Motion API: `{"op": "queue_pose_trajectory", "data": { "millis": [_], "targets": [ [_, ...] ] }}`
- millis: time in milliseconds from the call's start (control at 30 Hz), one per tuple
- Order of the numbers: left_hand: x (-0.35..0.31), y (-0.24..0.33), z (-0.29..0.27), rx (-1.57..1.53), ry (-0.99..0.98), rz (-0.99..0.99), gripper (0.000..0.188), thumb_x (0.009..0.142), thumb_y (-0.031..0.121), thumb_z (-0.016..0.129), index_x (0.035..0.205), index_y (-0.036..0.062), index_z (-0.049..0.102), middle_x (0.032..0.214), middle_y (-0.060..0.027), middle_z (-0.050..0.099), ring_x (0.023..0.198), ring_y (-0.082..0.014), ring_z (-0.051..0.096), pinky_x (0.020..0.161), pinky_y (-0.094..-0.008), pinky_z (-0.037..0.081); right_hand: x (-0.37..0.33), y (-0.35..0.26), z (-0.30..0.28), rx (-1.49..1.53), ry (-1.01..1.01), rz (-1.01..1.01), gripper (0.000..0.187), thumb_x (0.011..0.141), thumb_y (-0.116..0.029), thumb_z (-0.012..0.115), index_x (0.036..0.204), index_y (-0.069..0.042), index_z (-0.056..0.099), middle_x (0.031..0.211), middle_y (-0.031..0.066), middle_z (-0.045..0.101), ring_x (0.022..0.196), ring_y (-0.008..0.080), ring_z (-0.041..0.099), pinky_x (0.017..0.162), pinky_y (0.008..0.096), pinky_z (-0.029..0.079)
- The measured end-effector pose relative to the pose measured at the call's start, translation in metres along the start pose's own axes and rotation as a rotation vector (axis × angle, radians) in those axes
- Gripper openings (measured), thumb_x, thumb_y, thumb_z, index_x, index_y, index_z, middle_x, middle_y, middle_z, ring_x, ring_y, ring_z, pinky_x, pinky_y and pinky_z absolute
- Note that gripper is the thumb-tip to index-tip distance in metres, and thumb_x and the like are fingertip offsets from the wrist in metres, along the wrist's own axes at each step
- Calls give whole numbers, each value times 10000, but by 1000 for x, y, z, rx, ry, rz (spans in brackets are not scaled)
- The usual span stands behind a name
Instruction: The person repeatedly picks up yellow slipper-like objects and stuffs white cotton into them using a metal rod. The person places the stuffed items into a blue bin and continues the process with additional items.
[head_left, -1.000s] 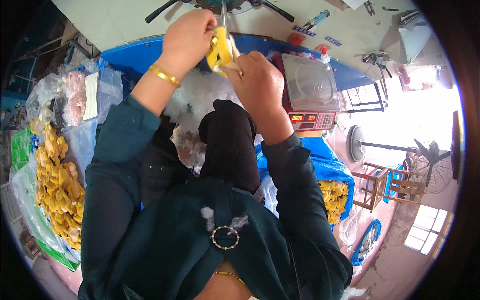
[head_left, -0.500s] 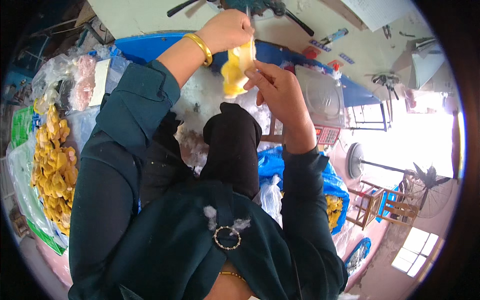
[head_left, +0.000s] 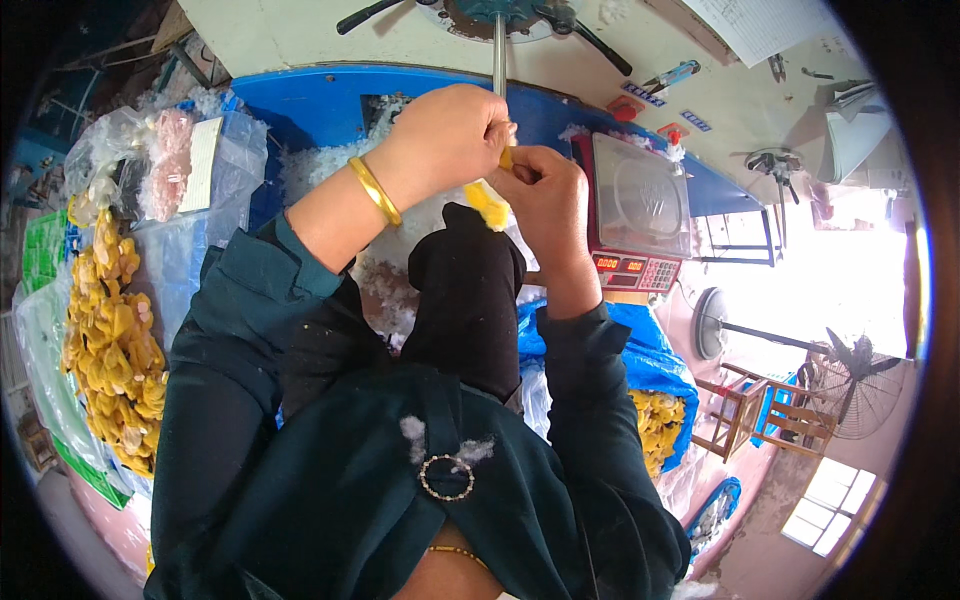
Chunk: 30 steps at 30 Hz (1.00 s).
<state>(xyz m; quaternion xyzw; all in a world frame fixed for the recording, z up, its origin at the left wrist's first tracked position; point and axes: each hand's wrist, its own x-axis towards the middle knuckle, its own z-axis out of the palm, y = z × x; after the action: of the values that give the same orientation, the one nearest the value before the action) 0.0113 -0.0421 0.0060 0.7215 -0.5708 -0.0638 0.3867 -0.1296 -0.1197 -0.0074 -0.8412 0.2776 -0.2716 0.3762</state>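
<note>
Both hands are closed on a small yellow and white plush piece (head_left: 487, 205) above my knees. My left hand (head_left: 445, 140), with a gold bangle at the wrist, pinches its upper end. Close against it, my right hand (head_left: 548, 195) grips the piece between thumb and fingers. Most of the plush is covered by the hands; its fuzzy lower end sticks out beneath them. A thin metal tube (head_left: 499, 60) points from the machine on the bench toward my hands. Its tip is hidden, so whether it touches the plush I cannot tell.
Yellow plush pieces (head_left: 115, 350) are heaped at the left, and more lie in a blue bag (head_left: 670, 385) at the right. A red scale (head_left: 640, 268) stands right of my hands. White fluff (head_left: 390, 290) lies around my legs. A fan (head_left: 855, 380) is farther right.
Both hands have come down toward me and closer together, still with the plush. More of the metal tube shows above them, and less of the plush is visible.
</note>
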Motion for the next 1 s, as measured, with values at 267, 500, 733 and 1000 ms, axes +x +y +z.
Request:
{"op": "queue_pose_trajectory", "data": {
  "millis": [267, 500, 733, 1000],
  "targets": [
    [-1, -4, -6, 56, -26, 15, 355, 862, 363, 658, 761, 26, 610, 643, -109, 588, 568, -255, 556, 517, -335, 412, 51, 65, -31, 378, -416, 125, 225, 701, -99, 728, 898, -4, 676, 743, 8, 622, 662, 71, 539, 614, 238, 446],
    [5, -19, -5, -123, -139, -143, 473, 863, 462, 638, 728, 8, 633, 553, -68, 519, 492, -151, 445, 487, -287, 367, 25, 31, 12, -73, 418, -318, 101, 776, -53, 692, 863, -41, 641, 687, 82, 558, 608, 152, 570, 558, 267, 456],
    [9, -18, -9, -211, -162, -146, 526, 835, 474, 671, 634, -3, 580, 523, -34, 474, 489, -112, 423, 476, -245, 366, -19, 2, 39, -338, 401, -368, 403, 664, -302, 820, 794, -84, 506, 633, 48, 561, 552, 251, 583, 508, 354, 443],
    [14, -28, -6, -293, -216, -195, 523, 802, 497, 701, 685, -7, 625, 536, -21, 501, 482, -102, 439, 466, -239, 379, -7, 7, 53, -433, 473, -267, 229, 881, -200, 638, 787, -38, 507, 608, 103, 553, 546, 246, 583, 489, 351, 452]
  ]
}}
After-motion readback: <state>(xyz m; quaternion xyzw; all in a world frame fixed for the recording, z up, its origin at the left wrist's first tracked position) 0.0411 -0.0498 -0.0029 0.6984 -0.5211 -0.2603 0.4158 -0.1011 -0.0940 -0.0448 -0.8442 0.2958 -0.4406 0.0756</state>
